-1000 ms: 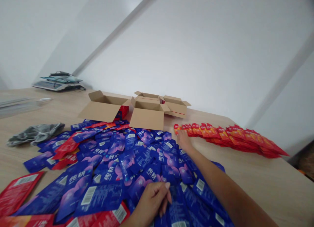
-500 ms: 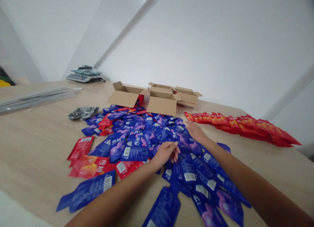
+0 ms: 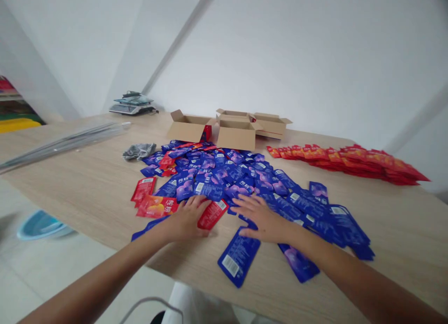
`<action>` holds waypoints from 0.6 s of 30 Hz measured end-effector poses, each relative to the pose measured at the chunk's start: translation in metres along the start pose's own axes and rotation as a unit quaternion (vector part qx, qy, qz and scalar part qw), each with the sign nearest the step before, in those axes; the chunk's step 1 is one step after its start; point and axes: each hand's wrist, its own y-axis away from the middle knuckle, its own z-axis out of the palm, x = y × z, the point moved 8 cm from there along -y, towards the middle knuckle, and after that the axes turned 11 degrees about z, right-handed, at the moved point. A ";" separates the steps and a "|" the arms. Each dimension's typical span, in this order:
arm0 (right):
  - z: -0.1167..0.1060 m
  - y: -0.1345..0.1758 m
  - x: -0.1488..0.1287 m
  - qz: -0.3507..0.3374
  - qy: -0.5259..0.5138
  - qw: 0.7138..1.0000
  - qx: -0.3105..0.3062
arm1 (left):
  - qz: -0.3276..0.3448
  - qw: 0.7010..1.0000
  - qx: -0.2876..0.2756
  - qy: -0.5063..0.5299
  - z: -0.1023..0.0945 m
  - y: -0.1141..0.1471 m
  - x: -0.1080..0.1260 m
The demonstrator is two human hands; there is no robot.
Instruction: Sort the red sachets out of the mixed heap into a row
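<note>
A wide heap of blue pouches point(image 3: 227, 175) with purple fruit prints covers the middle of the table. My left hand point(image 3: 191, 219), fingers spread, lies over a red pouch point(image 3: 214, 214) at the near left side of the heap. With fingers stretched out, my right hand point(image 3: 264, 219) rests on blue pouches at the near edge. A single blue pouch point(image 3: 240, 258) lies just below that hand. More red pouches point(image 3: 143, 190) lie left of my left hand, one with an orange fruit print point(image 3: 156, 206).
Open cardboard boxes point(image 3: 236, 137) stand behind the heap. A long overlapping row of red pouches point(image 3: 350, 161) lies at right. To the left are grey crumpled cloth point(image 3: 139, 151), long plastic-wrapped strips point(image 3: 66, 142) and a scale point(image 3: 131, 108). A blue basin point(image 3: 44, 225) sits on the floor.
Both hands have come back toward the near edge and spread open; the right moved from the far side of the heap. The near blue pouches have shifted rightward. The view has tilted.
</note>
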 end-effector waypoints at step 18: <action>0.020 0.009 0.034 0.106 0.079 0.986 0.105 | 0.157 0.967 0.198 0.017 0.000 -0.087 -0.012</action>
